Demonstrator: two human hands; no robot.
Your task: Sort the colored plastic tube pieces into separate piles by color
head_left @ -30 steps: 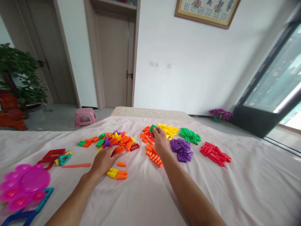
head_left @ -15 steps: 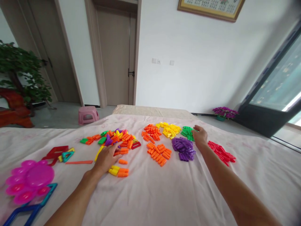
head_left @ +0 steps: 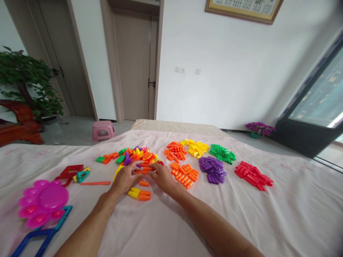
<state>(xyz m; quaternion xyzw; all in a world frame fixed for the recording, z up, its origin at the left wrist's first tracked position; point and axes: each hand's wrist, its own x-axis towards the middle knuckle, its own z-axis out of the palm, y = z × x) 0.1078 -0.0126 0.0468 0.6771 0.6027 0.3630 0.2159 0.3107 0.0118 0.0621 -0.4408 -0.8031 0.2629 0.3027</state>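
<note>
My left hand (head_left: 127, 177) and my right hand (head_left: 162, 175) meet at the near edge of a mixed pile of plastic pieces (head_left: 136, 153). An orange plastic piece (head_left: 142, 171) lies between their fingertips, pinched from the left and from the right. Fingers cover part of it. Closer to me are a loose orange piece (head_left: 144, 183) and a yellow-and-orange group (head_left: 139, 193). Right of my hands, pieces lie sorted by colour: two orange heaps (head_left: 175, 151), a yellow heap (head_left: 197, 149), a green heap (head_left: 222, 153), a purple heap (head_left: 213, 169) and a red heap (head_left: 253, 174).
On the left of the cloth-covered surface (head_left: 171, 228) lie a pink paw-shaped plastic toy (head_left: 52, 196), a blue frame piece (head_left: 34, 235), a teal triangle (head_left: 83, 176), a red piece (head_left: 70, 172) and an orange stick (head_left: 95, 183). A pink stool (head_left: 103, 130) stands beyond.
My right hand has left the green heap and come across to the left, to the orange piece at my left hand. My left hand has stayed near the mixed pile.
</note>
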